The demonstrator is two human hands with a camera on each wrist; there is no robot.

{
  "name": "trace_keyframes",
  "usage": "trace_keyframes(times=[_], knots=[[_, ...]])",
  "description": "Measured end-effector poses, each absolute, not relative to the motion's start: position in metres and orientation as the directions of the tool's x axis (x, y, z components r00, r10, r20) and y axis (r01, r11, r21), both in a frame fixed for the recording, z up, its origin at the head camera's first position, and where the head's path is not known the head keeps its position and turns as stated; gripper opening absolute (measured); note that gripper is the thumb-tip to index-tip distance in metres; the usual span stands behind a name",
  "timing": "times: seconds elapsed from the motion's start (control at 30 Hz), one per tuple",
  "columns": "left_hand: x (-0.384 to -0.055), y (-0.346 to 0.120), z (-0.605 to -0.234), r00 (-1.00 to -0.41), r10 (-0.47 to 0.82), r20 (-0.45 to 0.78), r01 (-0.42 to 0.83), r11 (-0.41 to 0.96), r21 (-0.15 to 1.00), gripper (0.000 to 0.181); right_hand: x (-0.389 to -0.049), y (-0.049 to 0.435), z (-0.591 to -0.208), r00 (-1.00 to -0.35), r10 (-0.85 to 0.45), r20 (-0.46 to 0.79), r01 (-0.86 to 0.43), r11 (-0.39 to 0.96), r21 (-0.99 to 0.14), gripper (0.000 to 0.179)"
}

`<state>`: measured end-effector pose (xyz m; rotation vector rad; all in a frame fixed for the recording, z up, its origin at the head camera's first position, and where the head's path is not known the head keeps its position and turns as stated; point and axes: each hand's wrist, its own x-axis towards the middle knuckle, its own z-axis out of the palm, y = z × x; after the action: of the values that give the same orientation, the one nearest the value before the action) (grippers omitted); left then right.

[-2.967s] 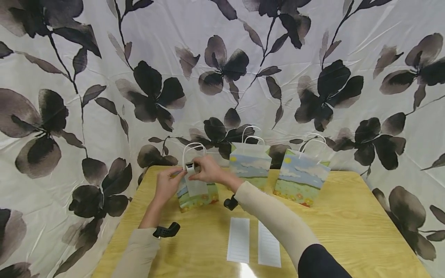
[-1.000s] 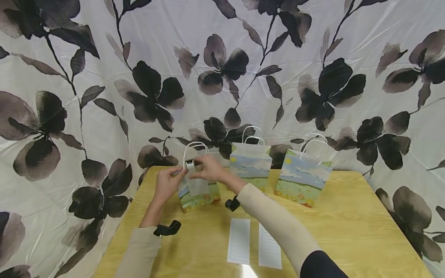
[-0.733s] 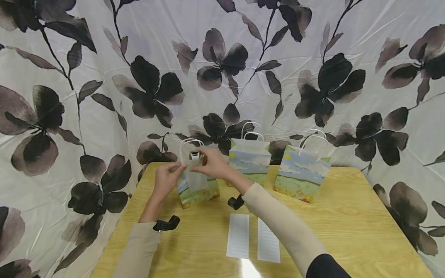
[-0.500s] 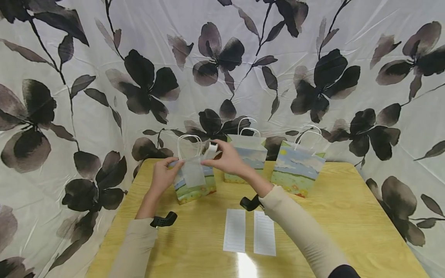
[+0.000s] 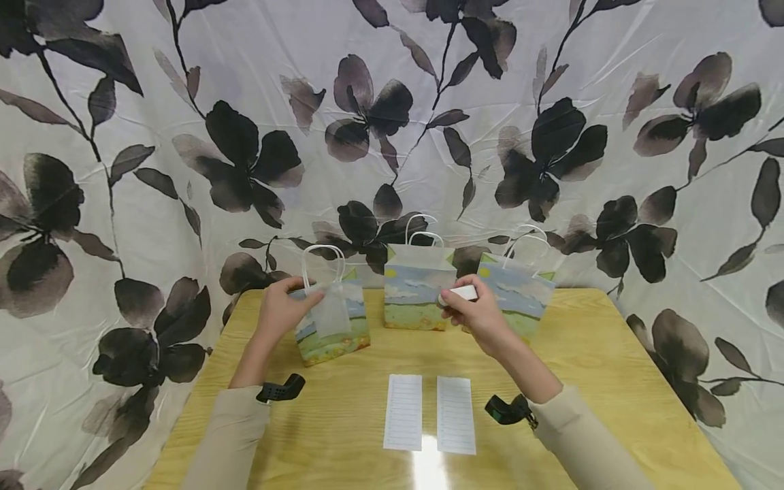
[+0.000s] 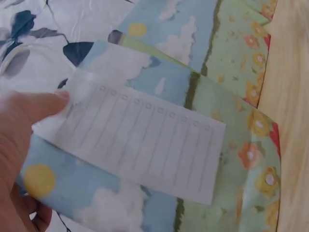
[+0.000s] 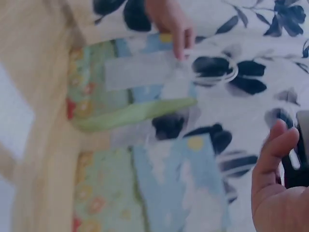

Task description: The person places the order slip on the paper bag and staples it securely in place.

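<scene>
At the left of the table in the head view, my left hand (image 5: 283,307) pinches the top of a gift bag (image 5: 357,316) and a lined paper slip (image 5: 334,316) on its front. The left wrist view shows the thumb pressing the end of the slip, which has a row of small checkboxes; the other fingers are behind the bag. My right hand (image 5: 480,316) grips a small white stapler (image 5: 463,293) in front of the other bags, apart from the left one. Only part of the stapler (image 7: 303,137) shows at the edge of the right wrist view.
A middle gift bag (image 5: 416,286) and a right gift bag (image 5: 511,286) stand along the back of the wooden table (image 5: 331,422). Two more lined slips, a left one (image 5: 403,412) and a right one (image 5: 456,415), lie side by side near the front. Behind hangs a floral curtain (image 5: 429,170).
My right hand has drawn the stapler away from the left bag's top, rightward to in front of the other bags. My left hand keeps its pinch on the bag and slip.
</scene>
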<state>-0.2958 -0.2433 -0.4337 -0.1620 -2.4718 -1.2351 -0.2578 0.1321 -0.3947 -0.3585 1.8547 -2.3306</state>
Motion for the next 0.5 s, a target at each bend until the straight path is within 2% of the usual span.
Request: trace_keyframes(times=[0.17, 0.27, 0.37, 0.5], knots=[[-0.299, -0.241, -0.43, -0.925, -0.09, 0.368, 0.215, 0.673, 0.707, 0.028, -0.241, 0.166, -0.42, -0.956, -0.292, -0.012, 0.108, -0.315, -0.943, 0.037], [-0.298, -0.24, -0.433, -0.938, -0.078, 0.338, 0.197, 0.682, 0.705, 0.028, -0.231, 0.186, -0.441, -0.952, -0.298, -0.066, 0.163, -0.316, -0.935, 0.042], [-0.298, -0.241, -0.435, -0.939, -0.058, 0.34, 0.211, 0.683, 0.699, 0.029, -0.222, 0.201, -0.462, -0.971, -0.23, -0.059, 0.111, -0.222, -0.969, 0.043], [-0.296, -0.244, -0.435, -0.922, -0.055, 0.384, 0.243, 0.689, 0.683, 0.035, -0.214, 0.218, -0.486, -0.996, -0.08, 0.028, -0.03, 0.023, -0.999, 0.039]])
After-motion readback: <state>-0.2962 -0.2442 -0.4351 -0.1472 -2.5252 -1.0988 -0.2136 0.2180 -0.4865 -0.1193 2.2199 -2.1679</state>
